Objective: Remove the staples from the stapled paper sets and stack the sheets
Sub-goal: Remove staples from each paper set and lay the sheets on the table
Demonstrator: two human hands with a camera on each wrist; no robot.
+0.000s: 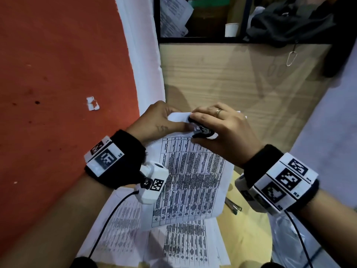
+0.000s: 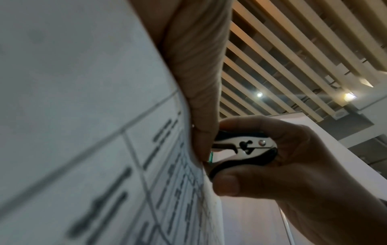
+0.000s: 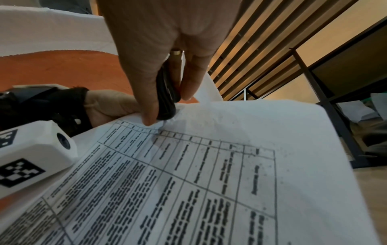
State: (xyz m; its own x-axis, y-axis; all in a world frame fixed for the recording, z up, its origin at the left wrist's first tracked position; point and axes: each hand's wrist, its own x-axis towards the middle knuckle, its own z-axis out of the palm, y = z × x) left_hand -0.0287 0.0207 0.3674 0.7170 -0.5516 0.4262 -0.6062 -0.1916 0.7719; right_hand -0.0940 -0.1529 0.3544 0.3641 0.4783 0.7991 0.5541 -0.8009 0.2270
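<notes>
left hand (image 1: 154,120): fingers pinch top edge of the stapled paper set (image 1: 191,176), lifted over loose sheets (image 1: 183,246) | right hand (image 1: 224,128): thumb and fingers squeeze the staple remover (image 2: 243,149), its claws at the set's top corner

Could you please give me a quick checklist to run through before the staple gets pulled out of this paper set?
1. Right hand grips the staple remover: ok.
2. Left hand holds the stapled paper set at its top corner: ok.
3. Remover tip at the paper's top edge: ok.
4. Jaws actually under the staple: cannot tell, staple hidden.
5. Loose sheets lying below to stack on: ok.
</notes>
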